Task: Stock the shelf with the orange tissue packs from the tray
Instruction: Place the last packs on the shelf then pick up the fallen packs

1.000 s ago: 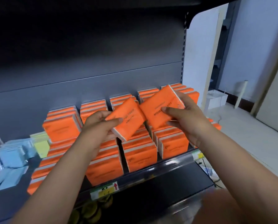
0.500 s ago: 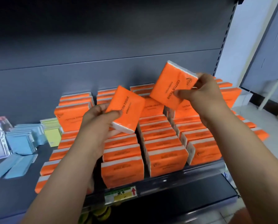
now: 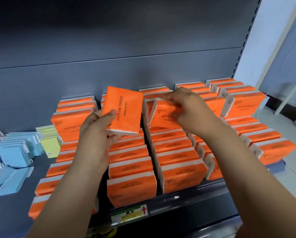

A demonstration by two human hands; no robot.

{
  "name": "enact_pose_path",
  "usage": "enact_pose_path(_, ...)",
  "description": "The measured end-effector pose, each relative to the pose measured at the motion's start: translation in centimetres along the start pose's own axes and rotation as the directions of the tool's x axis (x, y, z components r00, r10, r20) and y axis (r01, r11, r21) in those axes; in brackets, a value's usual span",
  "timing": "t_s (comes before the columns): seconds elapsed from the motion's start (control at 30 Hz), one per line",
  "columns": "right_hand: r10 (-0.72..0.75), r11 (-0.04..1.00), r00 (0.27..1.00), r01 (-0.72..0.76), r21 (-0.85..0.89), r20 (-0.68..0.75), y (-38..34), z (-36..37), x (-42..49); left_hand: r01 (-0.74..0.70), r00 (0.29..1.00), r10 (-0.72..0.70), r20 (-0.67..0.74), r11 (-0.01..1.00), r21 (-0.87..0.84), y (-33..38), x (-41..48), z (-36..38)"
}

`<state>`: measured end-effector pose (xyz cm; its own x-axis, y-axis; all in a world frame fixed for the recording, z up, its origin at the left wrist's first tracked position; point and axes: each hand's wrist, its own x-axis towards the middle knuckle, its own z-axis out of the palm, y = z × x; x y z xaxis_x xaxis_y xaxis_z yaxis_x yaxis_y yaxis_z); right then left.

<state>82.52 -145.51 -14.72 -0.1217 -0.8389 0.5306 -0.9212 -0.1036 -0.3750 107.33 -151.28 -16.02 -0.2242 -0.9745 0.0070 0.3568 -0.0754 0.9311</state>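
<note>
Two packs up, one per hand; no tray in my view.
— What does each grip hold?
— Left hand (image 3: pixel 94 134): thumb over the front, fingers behind, clamped on the left pack (image 3: pixel 125 109). It stands on end, long axis up, print running up the face. Right hand (image 3: pixel 190 112): fingertips pinch the right pack (image 3: pixel 161 116), which is blurred and tilted, white end toward the left.
— Which is nearer to landing?
— The right one, I judge. It hangs low at the back of the middle row (image 3: pixel 178 158), just above the stocked packs, long axis across the shelf (image 3: pixel 195 198) like theirs. Whether it touches them I cannot tell.
— And the left?
— Higher, left of the other. I'd want a quarter turn to lay its long axis across before it goes down.
</note>
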Motion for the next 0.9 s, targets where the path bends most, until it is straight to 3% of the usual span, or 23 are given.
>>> enact_pose_path(0.13, -0.101, 0.987, 0.995, 0.100, -0.125, -0.009, -0.1, 1.3, 0.3, -0.015, 1.000, 0.015, -0.020, 1.000, -0.005, -0.4, 0.0, 0.1)
enact_pose_path(0.3, -0.134, 0.960, 0.990, 0.120, -0.252, -0.040, -0.1, 2.4, -0.1, -0.078, 0.997, 0.076, 0.028, 0.994, 0.082, -0.5, -0.6, 0.1)
enact_pose_path(0.53, -0.107, 0.942, 0.986, 0.058, -0.330, -0.131, -0.3, 3.2, -1.0, -0.043, 0.999, 0.043, 0.003, 0.996, 0.082, -0.6, -1.1, -0.8)
enact_pose_path(0.7, -0.110, 0.931, 0.974, 0.031, -0.364, -0.198, -1.7, 3.2, -1.4, -0.017, 0.998, 0.014, 0.066, 0.999, 0.047, -0.4, -1.2, -1.1)
enact_pose_path(0.9, -0.078, 0.922, 0.983, 0.009, -0.387, -0.163, -1.6, 3.8, -1.9, 0.041, 0.999, -0.040, 0.012, 0.999, -0.033, -0.2, -1.4, -0.8)
